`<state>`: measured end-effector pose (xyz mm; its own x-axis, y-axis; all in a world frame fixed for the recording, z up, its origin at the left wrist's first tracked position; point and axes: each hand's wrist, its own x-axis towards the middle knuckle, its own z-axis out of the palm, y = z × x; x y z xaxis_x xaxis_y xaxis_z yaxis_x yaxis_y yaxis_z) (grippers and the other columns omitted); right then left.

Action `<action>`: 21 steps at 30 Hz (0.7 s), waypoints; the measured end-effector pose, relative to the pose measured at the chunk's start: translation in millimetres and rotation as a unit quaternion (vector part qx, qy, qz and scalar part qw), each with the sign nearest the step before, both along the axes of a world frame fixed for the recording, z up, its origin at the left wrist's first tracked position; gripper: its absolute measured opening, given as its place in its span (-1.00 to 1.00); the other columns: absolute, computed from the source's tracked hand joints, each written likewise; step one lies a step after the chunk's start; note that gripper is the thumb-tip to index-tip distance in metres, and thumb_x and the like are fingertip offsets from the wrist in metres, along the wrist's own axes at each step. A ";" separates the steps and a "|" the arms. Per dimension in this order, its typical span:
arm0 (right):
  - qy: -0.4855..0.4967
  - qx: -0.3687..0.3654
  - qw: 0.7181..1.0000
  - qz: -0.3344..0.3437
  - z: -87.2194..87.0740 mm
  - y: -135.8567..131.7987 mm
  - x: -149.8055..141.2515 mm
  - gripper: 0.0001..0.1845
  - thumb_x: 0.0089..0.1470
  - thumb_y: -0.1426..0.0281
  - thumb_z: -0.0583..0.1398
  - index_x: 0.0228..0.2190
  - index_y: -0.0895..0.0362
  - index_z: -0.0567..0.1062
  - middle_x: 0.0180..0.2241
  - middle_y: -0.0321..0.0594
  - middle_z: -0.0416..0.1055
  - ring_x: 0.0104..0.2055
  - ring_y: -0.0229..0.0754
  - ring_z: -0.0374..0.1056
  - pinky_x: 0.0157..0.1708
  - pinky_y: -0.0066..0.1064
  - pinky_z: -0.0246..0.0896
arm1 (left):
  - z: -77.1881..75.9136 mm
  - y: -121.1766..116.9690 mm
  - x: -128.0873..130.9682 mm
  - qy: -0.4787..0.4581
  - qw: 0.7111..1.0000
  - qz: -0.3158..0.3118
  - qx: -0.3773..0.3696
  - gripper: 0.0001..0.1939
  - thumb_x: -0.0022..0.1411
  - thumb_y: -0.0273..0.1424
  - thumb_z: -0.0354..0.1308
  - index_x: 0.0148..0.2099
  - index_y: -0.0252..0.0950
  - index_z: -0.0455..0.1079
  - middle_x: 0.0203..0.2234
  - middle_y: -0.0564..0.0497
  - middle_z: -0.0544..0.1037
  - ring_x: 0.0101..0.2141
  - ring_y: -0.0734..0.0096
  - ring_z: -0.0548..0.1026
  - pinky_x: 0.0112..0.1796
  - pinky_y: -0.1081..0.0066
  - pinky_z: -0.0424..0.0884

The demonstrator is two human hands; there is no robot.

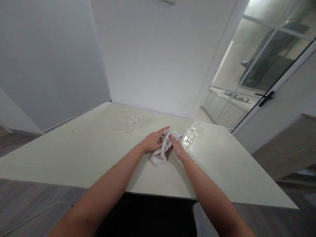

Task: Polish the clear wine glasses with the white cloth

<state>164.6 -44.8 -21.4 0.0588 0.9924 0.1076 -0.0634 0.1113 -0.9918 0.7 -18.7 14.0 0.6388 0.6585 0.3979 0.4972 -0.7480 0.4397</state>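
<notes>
A white cloth (160, 156) is bunched between my two hands above the middle of the table, one end hanging down toward the tabletop. My right hand (177, 148) grips it, the thumb pressed on top of the folds. Curled round a clear glass (161, 138) is my left hand (152, 141); the cloth and fingers hide most of that glass. Just right of my right hand stand a few clear stemmed glasses (195, 130). Farther back on the left, several more clear glasses (130, 118) are grouped close together.
The pale table (74, 151) reaches back to a white wall (158, 65). A glass-paned door (256, 65) with a black handle (265, 98) is at the right. On the floor at lower left lies a pale cable (37, 215).
</notes>
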 end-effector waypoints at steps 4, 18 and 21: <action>-0.067 0.069 0.995 -0.020 4.0 -2.1 0.0 -0.52 -0.12 0.10 0.25 -0.19 0.14 0.46 -0.18 -0.16 0.49 -0.11 -0.11 0.39 -0.01 -0.23 0.25 | 2.6 0.0 -3.8 0.078 0.996 0.049 0.014 -0.21 0.08 -0.18 0.11 0.32 -0.10 -0.11 -0.16 -0.01 0.52 -0.24 0.22 0.51 -0.25 0.42 0.31; -0.059 0.088 0.990 -0.090 12.0 -1.3 1.3 -0.60 -0.20 0.18 0.30 -0.30 0.14 0.49 -0.24 -0.14 0.50 -0.22 -0.14 0.42 -0.15 -0.31 0.30 | -9.1 20.4 -2.3 0.125 0.982 0.098 0.102 -0.65 0.13 -0.25 0.13 -0.02 -0.20 0.31 -0.26 -0.08 0.54 -0.21 0.24 0.49 -0.17 0.35 0.26; -0.100 0.098 0.987 -0.081 9.7 -4.6 1.4 -0.56 -0.25 0.20 0.33 -0.27 0.13 0.48 -0.25 -0.15 0.50 -0.24 -0.14 0.41 -0.17 -0.31 0.31 | -10.0 17.0 -5.3 0.144 0.983 0.088 0.077 -0.70 0.16 -0.22 0.09 -0.05 -0.14 0.33 -0.34 -0.01 0.55 -0.29 0.28 0.50 -0.30 0.41 0.26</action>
